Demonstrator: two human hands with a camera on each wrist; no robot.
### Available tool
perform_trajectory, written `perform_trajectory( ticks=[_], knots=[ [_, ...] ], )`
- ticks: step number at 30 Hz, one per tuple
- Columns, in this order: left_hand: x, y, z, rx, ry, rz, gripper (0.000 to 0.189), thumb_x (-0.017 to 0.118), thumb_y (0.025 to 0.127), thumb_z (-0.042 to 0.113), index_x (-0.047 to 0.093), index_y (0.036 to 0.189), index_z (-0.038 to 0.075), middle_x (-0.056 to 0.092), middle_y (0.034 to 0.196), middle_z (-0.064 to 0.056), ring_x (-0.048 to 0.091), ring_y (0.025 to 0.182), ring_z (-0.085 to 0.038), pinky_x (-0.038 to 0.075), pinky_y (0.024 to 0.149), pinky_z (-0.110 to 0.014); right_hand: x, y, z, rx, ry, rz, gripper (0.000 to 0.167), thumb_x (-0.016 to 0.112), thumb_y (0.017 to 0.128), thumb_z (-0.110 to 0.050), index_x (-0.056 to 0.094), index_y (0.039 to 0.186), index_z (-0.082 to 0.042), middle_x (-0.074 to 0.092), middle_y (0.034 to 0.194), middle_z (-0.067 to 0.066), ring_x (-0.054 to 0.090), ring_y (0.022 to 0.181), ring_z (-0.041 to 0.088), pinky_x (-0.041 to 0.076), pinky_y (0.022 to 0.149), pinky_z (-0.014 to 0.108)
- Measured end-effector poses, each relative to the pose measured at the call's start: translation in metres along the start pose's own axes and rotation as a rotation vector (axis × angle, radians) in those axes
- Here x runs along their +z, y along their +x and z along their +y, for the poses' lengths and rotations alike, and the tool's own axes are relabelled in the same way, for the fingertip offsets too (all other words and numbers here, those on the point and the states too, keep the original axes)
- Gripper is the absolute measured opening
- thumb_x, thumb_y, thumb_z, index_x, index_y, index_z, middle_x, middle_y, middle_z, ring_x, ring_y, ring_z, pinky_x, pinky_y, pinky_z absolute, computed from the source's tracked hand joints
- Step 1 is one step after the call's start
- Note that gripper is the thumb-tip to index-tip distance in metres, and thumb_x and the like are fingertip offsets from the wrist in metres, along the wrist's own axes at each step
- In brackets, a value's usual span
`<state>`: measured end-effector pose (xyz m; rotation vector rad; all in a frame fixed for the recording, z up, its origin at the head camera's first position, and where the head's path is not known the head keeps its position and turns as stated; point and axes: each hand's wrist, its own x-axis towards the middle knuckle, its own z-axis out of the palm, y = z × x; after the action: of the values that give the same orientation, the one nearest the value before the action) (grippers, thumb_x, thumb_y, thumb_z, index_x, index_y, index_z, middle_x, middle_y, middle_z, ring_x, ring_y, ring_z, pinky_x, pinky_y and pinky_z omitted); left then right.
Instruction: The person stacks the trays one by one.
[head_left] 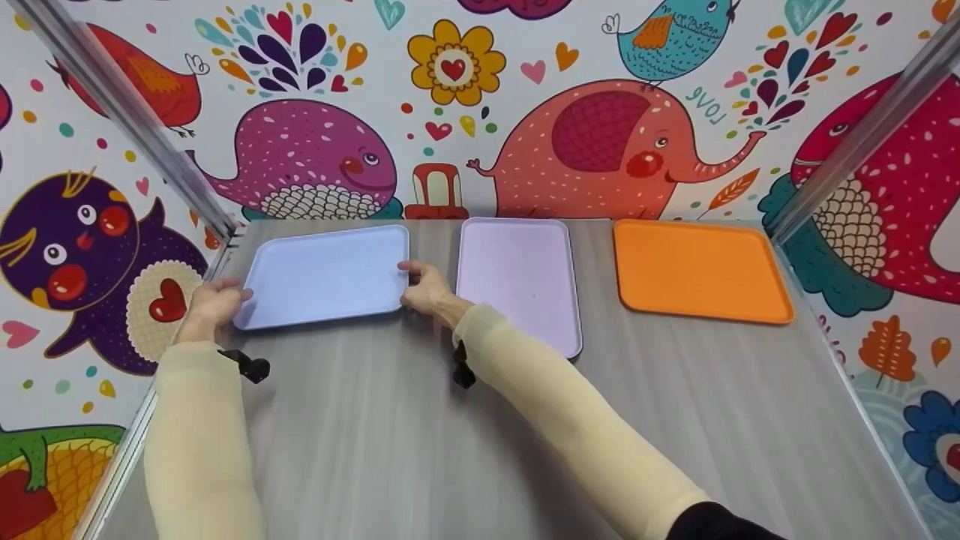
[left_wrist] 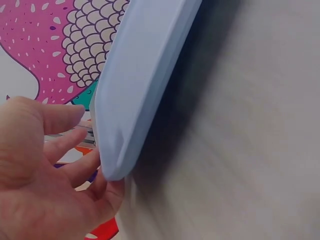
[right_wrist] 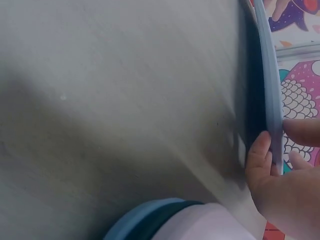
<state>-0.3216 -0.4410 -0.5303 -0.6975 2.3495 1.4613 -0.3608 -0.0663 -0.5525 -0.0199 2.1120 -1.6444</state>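
Observation:
A light blue tray lies between both hands at the back left, with a dark shadow under its near edge. At its left end, my left hand touches the corner with loosely spread fingers; in the left wrist view the thumb stands apart from the rim and the little finger reaches under the corner. My right hand pinches the right end, thumb above the rim and fingers below it. Just right of that hand lies a lilac tray, partly hidden by the right forearm.
An orange tray lies at the back right of the grey wood-grain table. Cartoon-printed panels stand along the back and sides, with metal posts at the corners.

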Motion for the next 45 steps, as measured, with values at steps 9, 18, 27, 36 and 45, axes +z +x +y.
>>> perform_trajectory(
  ticks=[9,18,27,36,45],
  knots=[
    [-0.007,-0.011,-0.002,0.018,-0.106,-0.107,0.075,0.041,0.118,0.028,0.004,0.180,0.005,0.002,0.188,-0.026,0.016,0.174,-0.043,0.022,0.142,-0.060,-0.011,-0.004,-0.002,-0.031,0.113,-0.035,0.085,0.065,0.088,0.019,0.052,0.167,-0.008,0.056,0.166,0.022,0.067,0.123,0.030,0.064,0.108,0.054],
    [-0.031,-0.030,-0.015,0.020,-0.337,-0.256,0.070,0.049,0.120,0.035,0.016,0.182,0.028,0.052,0.158,-0.002,0.060,0.128,-0.009,0.060,0.102,-0.029,-0.029,-0.010,-0.013,-0.061,0.154,-0.131,0.091,0.064,0.087,0.019,0.047,0.171,-0.009,0.048,0.169,0.022,0.062,0.119,0.029,0.057,0.117,0.065],
    [-0.022,-0.042,-0.017,0.070,-0.522,-0.323,0.062,0.056,0.118,0.023,0.031,0.175,0.032,0.059,0.131,0.013,0.073,0.107,-0.007,0.067,0.090,-0.033,-0.051,-0.015,-0.014,-0.092,0.170,-0.160,0.091,0.061,0.084,0.019,0.048,0.170,-0.008,0.049,0.167,0.023,0.064,0.109,0.024,0.056,0.119,0.063],
    [-0.010,-0.057,-0.012,0.157,-0.554,-0.333,0.059,0.057,0.118,0.017,0.036,0.172,0.030,0.068,0.129,0.011,0.076,0.105,-0.011,0.070,0.088,-0.035,-0.071,-0.024,-0.007,-0.120,0.149,-0.161,0.088,0.060,0.084,0.015,0.050,0.169,-0.008,0.052,0.167,0.021,0.062,0.111,0.021,0.060,0.088,0.040],
    [-0.002,-0.069,0.004,0.272,-0.630,-0.353,0.054,0.061,0.113,0.004,0.048,0.161,0.026,0.083,0.119,0.006,0.081,0.102,-0.015,0.071,0.083,-0.036,-0.082,-0.034,-0.003,-0.156,0.224,-0.081,0.086,0.058,0.082,0.016,0.055,0.165,-0.006,0.054,0.165,0.020,0.060,0.111,0.022,0.058,0.074,0.029]
  ],
)
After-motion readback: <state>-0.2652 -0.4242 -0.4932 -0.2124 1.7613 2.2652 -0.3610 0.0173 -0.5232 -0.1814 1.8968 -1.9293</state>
